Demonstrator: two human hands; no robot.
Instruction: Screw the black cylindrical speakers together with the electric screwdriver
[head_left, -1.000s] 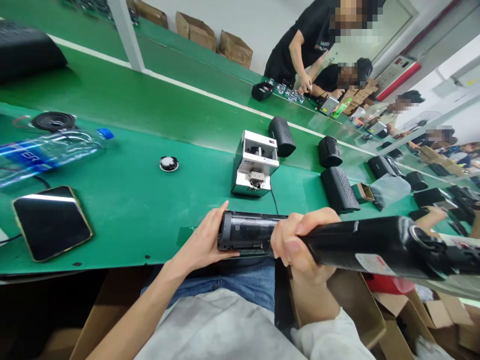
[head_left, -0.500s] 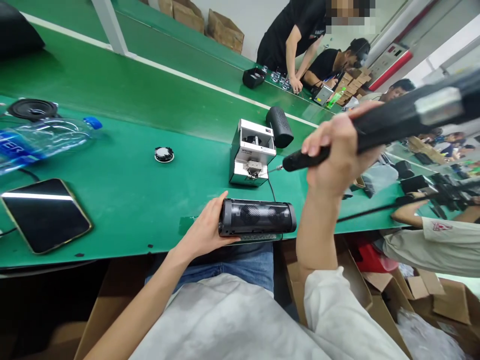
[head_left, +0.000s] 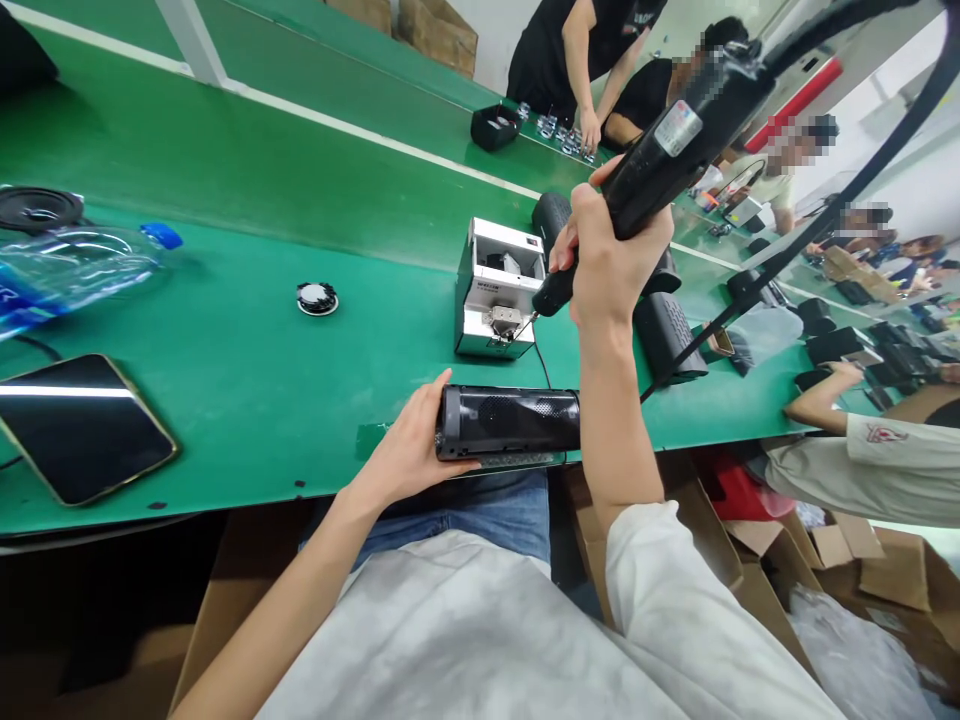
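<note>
My left hand (head_left: 412, 435) is closed round the left end of a black speaker housing (head_left: 514, 418), which lies lengthwise at the table's front edge. My right hand (head_left: 615, 255) grips a black electric screwdriver (head_left: 664, 140), held tilted with its tip pointing down and left. That tip is at the front of a white and black screw feeder (head_left: 495, 290), close to its metal pick-up block (head_left: 507, 322); whether they touch I cannot tell. The right forearm hides the housing's right end.
On the left are a phone (head_left: 86, 425), a water bottle (head_left: 82, 265) and a round speaker driver (head_left: 37, 208). A small round part (head_left: 316, 298) lies mid-table. Black speaker shells (head_left: 670, 338) stand at right. The screwdriver's cable (head_left: 817, 235) crosses the right side. Co-workers sit beyond.
My right hand has moved left and brought the screwdriver tip to the feeder's front, with the tool now tilted more steeply. My left hand still holds the housing in place.
</note>
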